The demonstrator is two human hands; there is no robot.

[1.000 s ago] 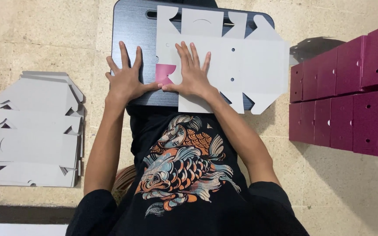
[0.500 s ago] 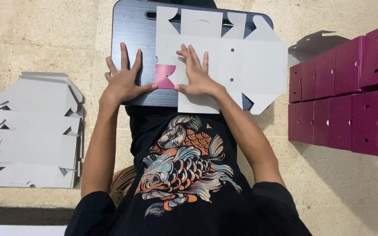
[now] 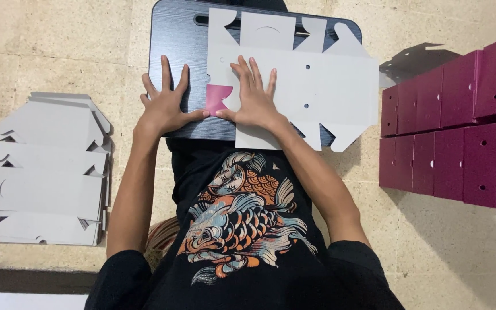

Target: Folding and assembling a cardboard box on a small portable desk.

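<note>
A flat die-cut cardboard box blank (image 3: 317, 86), grey-white side up, lies on a dark grey lap board (image 3: 179, 46). One small flap (image 3: 218, 97) is folded over and shows its magenta side. My right hand (image 3: 254, 97) presses flat on the blank, fingers spread, just right of that flap. My left hand (image 3: 165, 106) lies flat on the board with fingers spread, its thumb reaching toward the magenta flap. Neither hand grips anything.
A stack of several flat grey-white blanks (image 3: 47, 166) lies on the stone floor at the left. Folded magenta boxes (image 3: 460, 126) stand in rows at the right. My black printed shirt (image 3: 242, 229) fills the lower middle.
My right hand has slid slightly away from me along the blank. The left hand and the magenta flap have stayed nearly still.
</note>
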